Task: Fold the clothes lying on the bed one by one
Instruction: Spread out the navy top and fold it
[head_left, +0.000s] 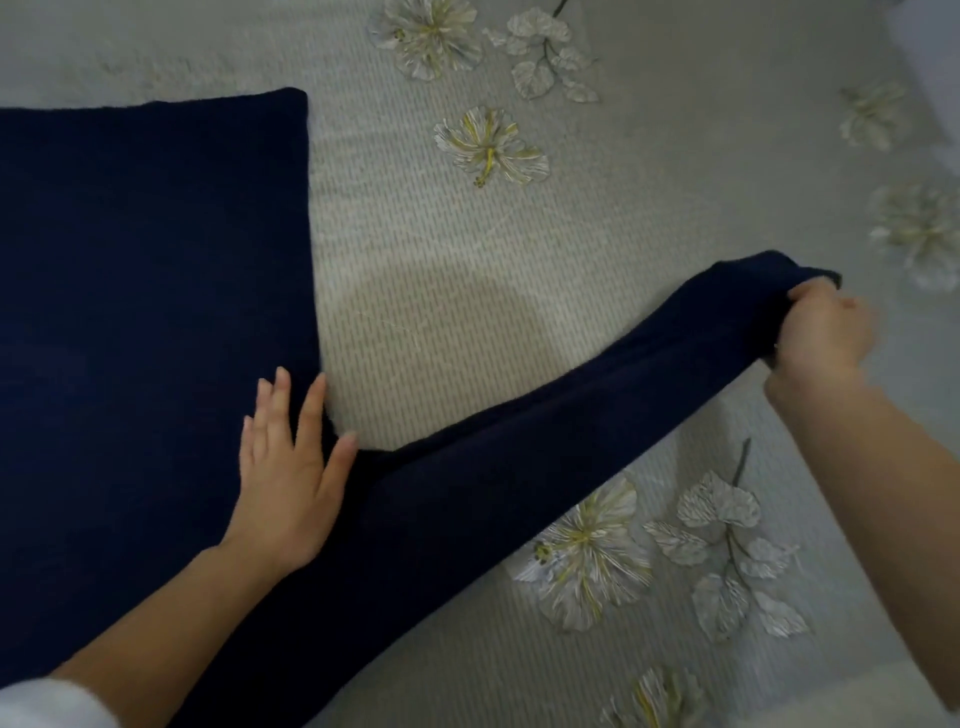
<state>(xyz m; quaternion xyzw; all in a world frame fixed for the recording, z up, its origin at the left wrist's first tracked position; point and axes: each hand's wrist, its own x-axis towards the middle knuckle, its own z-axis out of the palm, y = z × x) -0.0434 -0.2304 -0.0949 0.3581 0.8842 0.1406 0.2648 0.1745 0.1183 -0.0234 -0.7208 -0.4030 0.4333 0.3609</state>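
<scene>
Flat left hand (291, 467) on navy garment (145, 312), right hand (821, 327) gripping sleeve (571, 431) (lifted)

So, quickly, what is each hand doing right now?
Left hand: open, pressing flat on the navy blue knitted garment.
Right hand: closed, gripping its sleeve end.

The bed (519, 291) is being covered by a pale ribbed bedspread (649, 182) printed with white-and-yellow flowers (491, 148). A navy garment (145, 291) is being carried directly on it, its body spread flat at the left. Its long sleeve (545, 436) is being stretched out toward the right.
</scene>
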